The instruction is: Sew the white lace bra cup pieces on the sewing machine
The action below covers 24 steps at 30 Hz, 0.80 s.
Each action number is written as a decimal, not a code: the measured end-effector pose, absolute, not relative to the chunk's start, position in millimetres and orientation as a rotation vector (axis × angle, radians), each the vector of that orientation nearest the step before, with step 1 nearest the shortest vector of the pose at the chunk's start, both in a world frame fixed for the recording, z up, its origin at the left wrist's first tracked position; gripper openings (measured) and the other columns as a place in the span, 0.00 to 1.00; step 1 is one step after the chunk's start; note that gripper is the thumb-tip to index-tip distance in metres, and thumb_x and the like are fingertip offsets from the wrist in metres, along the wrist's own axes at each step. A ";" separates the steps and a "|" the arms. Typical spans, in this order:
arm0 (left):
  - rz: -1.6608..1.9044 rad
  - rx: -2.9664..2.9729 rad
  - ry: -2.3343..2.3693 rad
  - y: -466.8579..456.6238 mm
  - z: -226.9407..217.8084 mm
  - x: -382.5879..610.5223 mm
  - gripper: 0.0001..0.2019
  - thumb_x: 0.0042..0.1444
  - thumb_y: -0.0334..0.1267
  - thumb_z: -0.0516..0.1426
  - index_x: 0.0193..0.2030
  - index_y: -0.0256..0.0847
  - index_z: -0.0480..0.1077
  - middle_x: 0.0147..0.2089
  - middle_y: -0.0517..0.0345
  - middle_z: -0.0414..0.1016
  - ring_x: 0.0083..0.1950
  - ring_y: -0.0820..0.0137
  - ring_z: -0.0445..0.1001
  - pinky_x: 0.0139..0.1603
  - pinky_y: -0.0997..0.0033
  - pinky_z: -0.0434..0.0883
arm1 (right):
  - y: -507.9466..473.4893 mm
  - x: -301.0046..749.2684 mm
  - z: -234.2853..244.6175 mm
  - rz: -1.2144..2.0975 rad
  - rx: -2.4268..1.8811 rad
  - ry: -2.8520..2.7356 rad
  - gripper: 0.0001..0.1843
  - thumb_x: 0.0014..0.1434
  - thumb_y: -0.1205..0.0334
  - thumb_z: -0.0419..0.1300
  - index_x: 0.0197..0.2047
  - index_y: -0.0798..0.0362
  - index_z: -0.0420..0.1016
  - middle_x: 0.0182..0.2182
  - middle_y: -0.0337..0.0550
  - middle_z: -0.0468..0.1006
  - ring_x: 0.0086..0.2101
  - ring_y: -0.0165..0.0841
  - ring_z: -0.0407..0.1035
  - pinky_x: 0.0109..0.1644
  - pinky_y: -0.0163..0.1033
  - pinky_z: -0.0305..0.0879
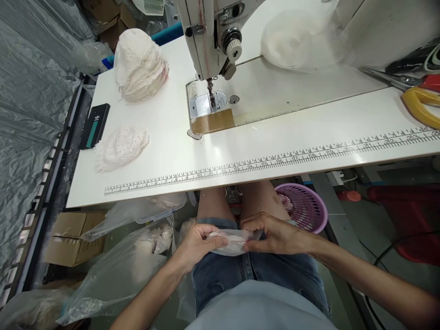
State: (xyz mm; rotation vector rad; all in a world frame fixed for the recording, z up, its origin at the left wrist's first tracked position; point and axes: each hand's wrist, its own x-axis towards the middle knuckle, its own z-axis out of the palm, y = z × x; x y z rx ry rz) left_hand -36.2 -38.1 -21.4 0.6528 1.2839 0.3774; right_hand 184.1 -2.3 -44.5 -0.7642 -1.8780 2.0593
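Over my lap, both hands pinch a small piece of sheer white fabric (231, 247) with a lacy strip and a red thread line along it. My left hand (202, 243) grips its left end between thumb and fingers. At the right end, my right hand (266, 233) holds it the same way, fingers curled. Above them on the table stands a sewing machine (202, 41), its needle and presser foot over the metal plate, with no cloth under the foot. A flat white lace piece (122, 147) lies at the table's left.
A stack of white lace pieces (137, 66) sits behind the flat one, near a black case (94, 126). Sheer white fabric (292, 41) and scissors (421, 94) lie right. A printed ruler (223, 172) edges the table. Below are a purple basket (314, 206) and plastic bags (117, 266).
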 end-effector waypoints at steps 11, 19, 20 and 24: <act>0.068 1.041 1.124 -17.7 -5.5 -32.6 0.13 0.41 0.40 0.67 0.33 0.34 0.77 0.28 0.57 0.75 0.29 0.74 0.68 0.28 0.79 0.62 | 3.2 180.7 -43.7 2.139 -0.640 -1.956 0.13 0.57 0.57 0.59 0.28 0.58 0.73 0.23 0.35 0.64 0.24 0.26 0.59 0.26 0.31 0.51; 0.086 0.923 1.178 -20.3 -15.3 -33.4 0.10 0.40 0.38 0.66 0.28 0.32 0.78 0.25 0.55 0.75 0.25 0.75 0.67 0.26 0.79 0.62 | 9.9 202.0 -47.9 2.252 -0.661 -1.884 0.14 0.57 0.53 0.59 0.34 0.57 0.77 0.30 0.42 0.73 0.31 0.31 0.67 0.32 0.32 0.59; 0.091 0.899 1.185 -21.2 -15.3 -34.6 0.10 0.40 0.38 0.67 0.27 0.32 0.78 0.25 0.54 0.76 0.25 0.75 0.67 0.27 0.78 0.63 | 10.3 203.0 -49.4 2.265 -0.662 -1.882 0.15 0.57 0.53 0.59 0.35 0.57 0.77 0.30 0.42 0.74 0.31 0.31 0.67 0.32 0.32 0.59; 0.112 0.848 1.196 -22.7 -15.9 -36.7 0.10 0.39 0.38 0.67 0.27 0.32 0.78 0.25 0.55 0.76 0.25 0.76 0.68 0.27 0.79 0.63 | 9.5 200.0 -55.5 2.257 -0.644 -1.913 0.15 0.56 0.52 0.60 0.34 0.57 0.77 0.30 0.41 0.73 0.30 0.31 0.67 0.31 0.31 0.58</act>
